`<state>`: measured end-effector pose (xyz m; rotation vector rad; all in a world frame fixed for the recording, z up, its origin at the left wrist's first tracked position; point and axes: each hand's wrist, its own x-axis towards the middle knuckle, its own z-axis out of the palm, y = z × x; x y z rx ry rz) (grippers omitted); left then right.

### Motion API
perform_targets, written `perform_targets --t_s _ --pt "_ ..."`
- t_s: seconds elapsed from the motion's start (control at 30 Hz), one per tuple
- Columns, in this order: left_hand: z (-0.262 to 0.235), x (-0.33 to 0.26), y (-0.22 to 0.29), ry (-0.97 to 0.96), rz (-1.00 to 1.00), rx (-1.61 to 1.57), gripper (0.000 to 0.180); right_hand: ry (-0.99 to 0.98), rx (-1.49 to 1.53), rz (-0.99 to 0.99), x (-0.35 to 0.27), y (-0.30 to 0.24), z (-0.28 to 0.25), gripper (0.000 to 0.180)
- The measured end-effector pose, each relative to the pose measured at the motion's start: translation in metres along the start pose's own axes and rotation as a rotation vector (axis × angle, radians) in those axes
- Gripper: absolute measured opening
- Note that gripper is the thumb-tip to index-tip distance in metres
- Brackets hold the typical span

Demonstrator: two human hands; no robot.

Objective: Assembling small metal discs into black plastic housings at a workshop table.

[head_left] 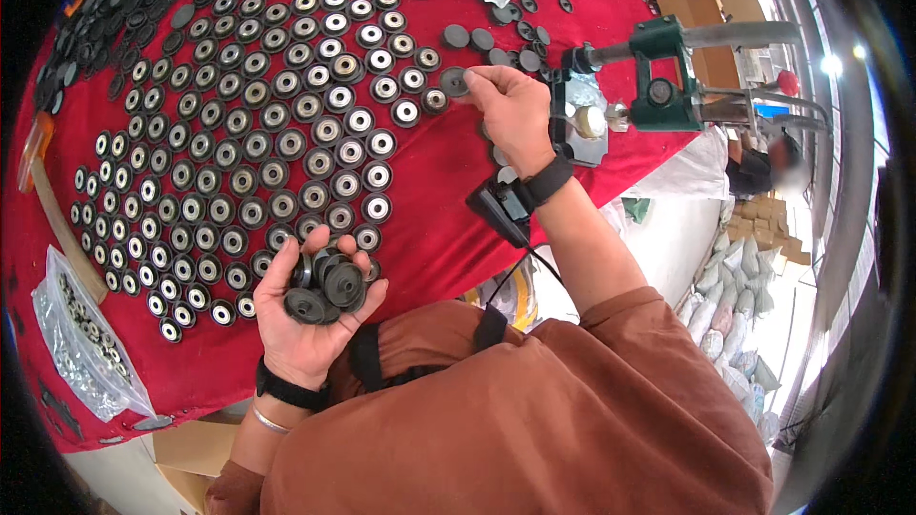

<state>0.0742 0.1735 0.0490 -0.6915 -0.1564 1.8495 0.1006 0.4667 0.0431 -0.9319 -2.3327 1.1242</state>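
My left hand (303, 351), palm up near the front of the table, cups several black plastic wheels (329, 288) with its fingers curled round them. Farther off to the right, the thumb and fingers of my right hand (520, 116) pinch the edge of a black disc (452, 82) at the red cloth. Whether the disc rests on the cloth or is lifted slightly, I cannot tell. Beside it, rows of black wheels with silver bearing centres (274, 174) cover much of the red cloth (434, 219). Plain black discs (456, 36) lie just beyond my right hand.
A green hand press (660, 76) stands right of my right hand. Loose black caps (124, 10) are heaped at the far left. A clear bag of small metal parts (91, 339) and a wooden handle (69, 234) lie left. Another person (759, 167) is in the background.
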Motion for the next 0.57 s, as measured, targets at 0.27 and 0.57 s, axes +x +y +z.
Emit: perform_targets --t_s 0.27,0.57 --pt "-0.005 0.002 -0.005 -0.020 -0.037 0.040 0.036 -0.236 0.771 0.636 -0.013 -0.021 -0.018 0.009" --pt "-0.009 -0.006 -0.011 -0.036 -0.029 0.046 0.037 -0.300 0.849 0.774 -0.020 -0.023 -0.024 0.013"
